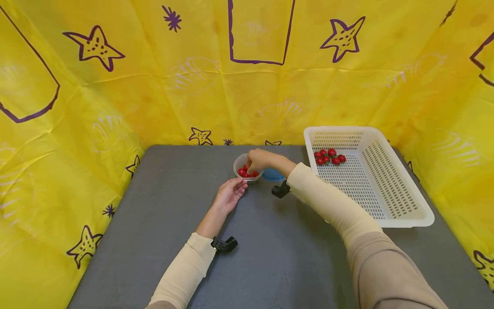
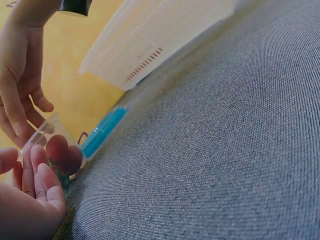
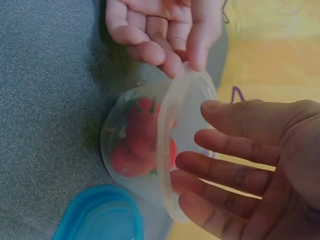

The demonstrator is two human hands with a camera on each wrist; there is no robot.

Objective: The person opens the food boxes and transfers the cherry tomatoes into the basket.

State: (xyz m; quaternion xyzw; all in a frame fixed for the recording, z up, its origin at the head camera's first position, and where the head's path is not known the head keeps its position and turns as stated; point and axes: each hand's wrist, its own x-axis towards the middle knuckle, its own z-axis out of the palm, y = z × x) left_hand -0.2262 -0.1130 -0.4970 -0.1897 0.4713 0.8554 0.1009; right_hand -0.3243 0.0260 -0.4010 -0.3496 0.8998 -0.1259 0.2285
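Observation:
A clear plastic container (image 1: 236, 167) with cherry tomatoes (image 3: 137, 162) inside stands near the table's far side. My left hand (image 1: 227, 196) pinches its near rim between thumb and fingers, as the right wrist view shows. Over the container's mouth is my right hand (image 1: 262, 160), its fingers relaxed and spread, some of them at the rim (image 3: 166, 135). Nothing is visible in that hand. A blue lid (image 1: 273, 174) lies on the table just right of the container, partly hidden by the right arm in the head view.
A white slotted plastic basket (image 1: 405, 223) stands on the right of the grey table (image 1: 162, 206). More cherry tomatoes (image 1: 332, 152) are grouped in its far left corner. Yellow patterned cloth (image 1: 146, 98) hangs around the table's back and sides.

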